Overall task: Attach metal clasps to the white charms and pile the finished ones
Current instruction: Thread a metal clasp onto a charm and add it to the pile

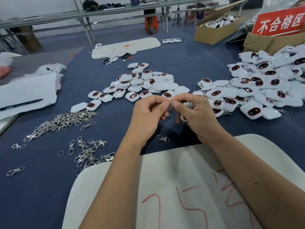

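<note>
A white charm is held in the right hand, largely hidden by the curled fingers; only its rim is seen. A metal clasp is pinched at its top between the thumbs and forefingers of both hands and hangs between them above the table. The left hand is curled, its fingertips on the clasp ring. Whether the ring is already through the charm's loop cannot be made out.

Loose clasps are heaped at left on the dark blue cloth; one stray clasp lies just below the hands. A pile of bare charms lies beyond the hands. A larger pile with clasps fitted lies at right, cut off by the frame edge. A white sheet with red marks lies under the forearms. A pen rests on paper at left. Cardboard boxes and a red sign stand at far right.
</note>
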`<move>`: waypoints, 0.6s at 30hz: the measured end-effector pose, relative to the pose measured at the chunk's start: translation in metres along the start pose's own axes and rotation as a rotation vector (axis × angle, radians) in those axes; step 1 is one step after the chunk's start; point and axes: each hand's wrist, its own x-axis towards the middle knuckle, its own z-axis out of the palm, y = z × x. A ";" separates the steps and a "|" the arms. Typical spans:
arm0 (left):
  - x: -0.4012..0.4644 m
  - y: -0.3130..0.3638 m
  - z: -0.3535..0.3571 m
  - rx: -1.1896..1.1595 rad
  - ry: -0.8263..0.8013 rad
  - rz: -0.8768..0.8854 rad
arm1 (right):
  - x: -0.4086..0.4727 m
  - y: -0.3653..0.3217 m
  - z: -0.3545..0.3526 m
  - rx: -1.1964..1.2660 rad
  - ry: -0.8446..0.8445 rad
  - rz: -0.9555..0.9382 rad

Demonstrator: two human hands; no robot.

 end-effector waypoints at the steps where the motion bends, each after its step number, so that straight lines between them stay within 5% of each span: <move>1: 0.000 0.000 0.000 0.000 -0.004 0.008 | 0.000 -0.001 -0.001 0.015 -0.004 0.007; 18: 0.000 0.002 0.004 0.091 0.030 0.072 | 0.000 0.002 -0.002 0.065 0.009 0.039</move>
